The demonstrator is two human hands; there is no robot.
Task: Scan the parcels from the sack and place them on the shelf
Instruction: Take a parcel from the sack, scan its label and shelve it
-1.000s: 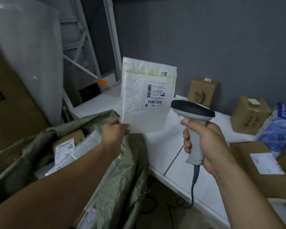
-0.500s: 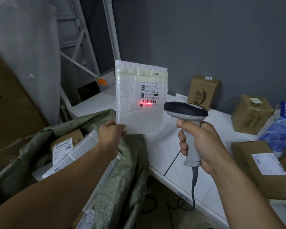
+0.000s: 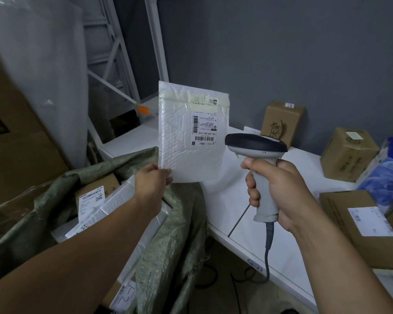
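The left hand pinches the lower left corner of a white padded parcel and holds it upright above the open green sack, label facing the camera. The right hand grips the handle of the grey scanner, just beside the parcel, over the white shelf

**Both bare arms raised, each hand gripping**

From the lower left, the forearm reaches to centre frame, where the left hand pinches a parcel by its bottom corner. From the lower right, the right hand curls round a scanner handle.
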